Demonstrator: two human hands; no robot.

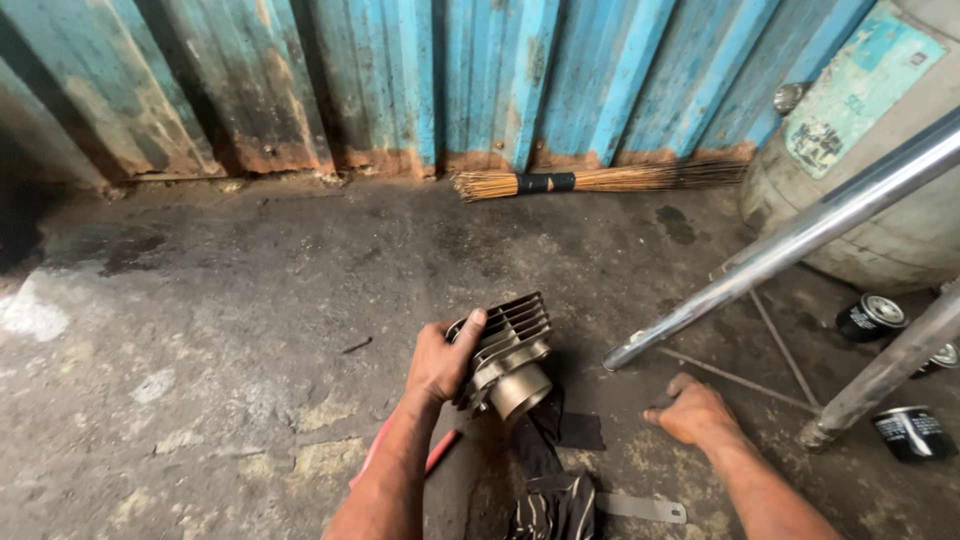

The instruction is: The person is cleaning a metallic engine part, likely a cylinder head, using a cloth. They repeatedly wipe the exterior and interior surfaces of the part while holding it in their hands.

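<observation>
My left hand (437, 362) grips a finned metal engine cylinder (510, 352), holding it tilted just above the grimy concrete floor, its round sleeve end pointing toward me. A dark striped rag (548, 480) lies under and in front of the cylinder. My right hand (692, 410) rests on the floor to the right, fingers curled down, with nothing visible in it. It sits near the foot of a shiny chrome tube (790, 240).
A straw broom (590, 181) lies along the rusted blue corrugated wall (420, 80). A grey drum (880, 170) stands at the right. Two black oil filters (870, 316) (912, 432), thin rods (740, 380), a flat metal strip (645, 508) and a red-handled tool (440, 452) lie on the floor.
</observation>
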